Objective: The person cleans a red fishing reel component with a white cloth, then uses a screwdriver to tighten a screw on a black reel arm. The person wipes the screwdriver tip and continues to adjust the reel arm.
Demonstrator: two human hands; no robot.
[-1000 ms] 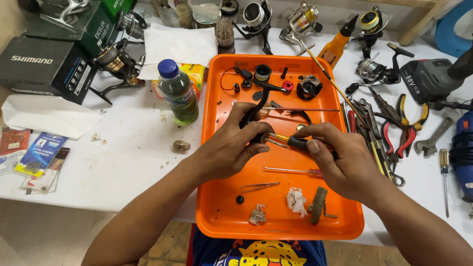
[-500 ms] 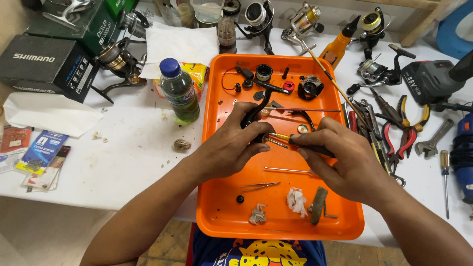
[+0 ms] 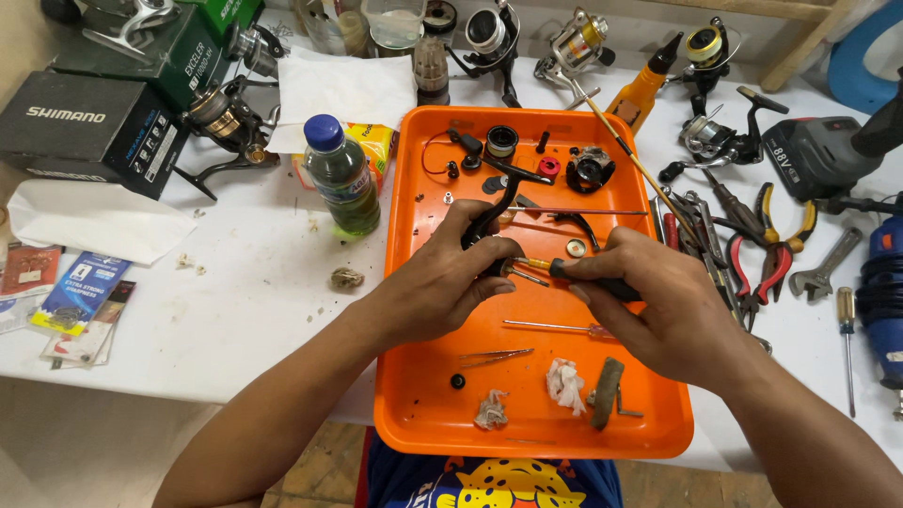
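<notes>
White worktable (cluttered), wooden floor below, evenly lit.

Two bare forearms and hands, no sleeves or rings; blue shirt with yellow spotted print.

**Clutter lying around the orange tray**

A green drink bottle with a blue cap is standing on the white desk, just left of the tray. Black and green cardboard boxes are sitting at the far left, with a spinning reel beside them. Red-handled pliers, a wrench and a small screwdriver are lying to the right. A cordless drill is resting near the far right edge.
</notes>
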